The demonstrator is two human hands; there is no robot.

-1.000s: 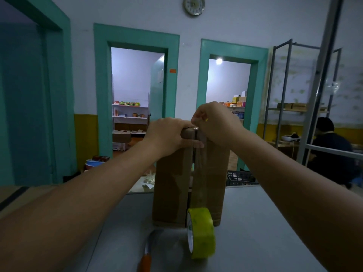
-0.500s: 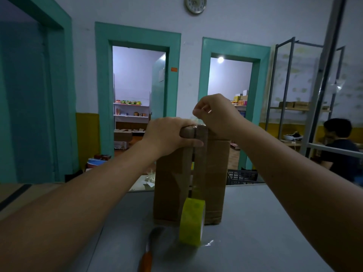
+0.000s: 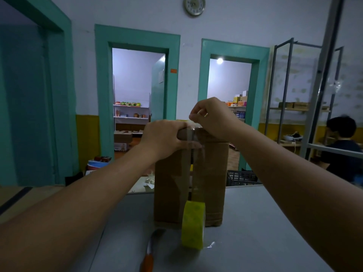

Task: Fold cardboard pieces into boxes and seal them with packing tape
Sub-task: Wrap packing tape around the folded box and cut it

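Watching the seam, I judge the main risk to be the tape strip (image 3: 197, 173) going on crooked. My right hand (image 3: 213, 118) pinches its loose end just above the top edge of the cardboard box (image 3: 213, 173), and a skewed pull would lay it beside the flap gap instead of over it. My left hand (image 3: 163, 139) grips that top edge, thumb on the near face. If it slackens, the tall box could tip on the table (image 3: 271, 222). The tape roll (image 3: 193, 225) stands on edge at the foot of the box, joined to the strip, and its weight could drag the strip. The box is matte brown, flat-sided and slightly creased, the tape thin and glossy, the roll a yellow-green hoop. An orange-handled knife (image 3: 150, 254) lies near it
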